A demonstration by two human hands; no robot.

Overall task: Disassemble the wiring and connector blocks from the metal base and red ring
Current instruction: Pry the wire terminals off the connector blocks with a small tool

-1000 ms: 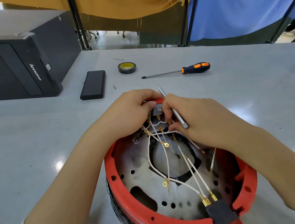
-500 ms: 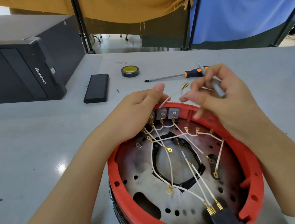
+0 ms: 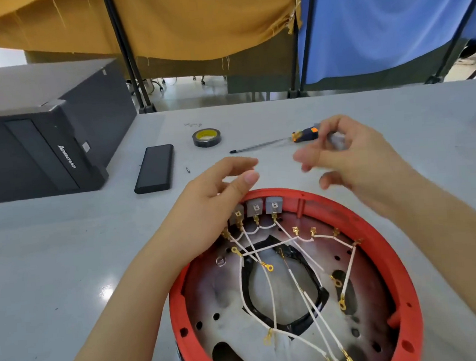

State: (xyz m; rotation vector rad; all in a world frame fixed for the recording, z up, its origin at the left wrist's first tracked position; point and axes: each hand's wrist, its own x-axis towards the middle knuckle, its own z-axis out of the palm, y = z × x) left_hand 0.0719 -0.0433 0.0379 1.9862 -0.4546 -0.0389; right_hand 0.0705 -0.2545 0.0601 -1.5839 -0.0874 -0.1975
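Observation:
The red ring [image 3: 377, 226] surrounds the perforated metal base [image 3: 285, 296] at the bottom centre. White wires [image 3: 271, 297] with gold terminals cross the base. Grey connector blocks [image 3: 273, 204] sit along the ring's far inside edge. My left hand [image 3: 218, 199] hovers over the far-left rim with relaxed fingers, its thumb above the leftmost block, holding nothing. My right hand [image 3: 363, 162] is raised above the ring's far edge, motion-blurred, with a small grey metal tool [image 3: 337, 139] gripped in its curled fingers.
An orange and black screwdriver [image 3: 303, 134] lies beyond the hands, partly hidden by my right hand. A tape roll [image 3: 206, 137], a flat black slab [image 3: 154, 168] and a loose screw [image 3: 188, 170] lie to the left. A black computer case [image 3: 38, 156] stands far left.
Both hands have lifted off the connector blocks. My right hand rose up and to the right; the wire end it pulled up half a second ago is no longer between the hands.

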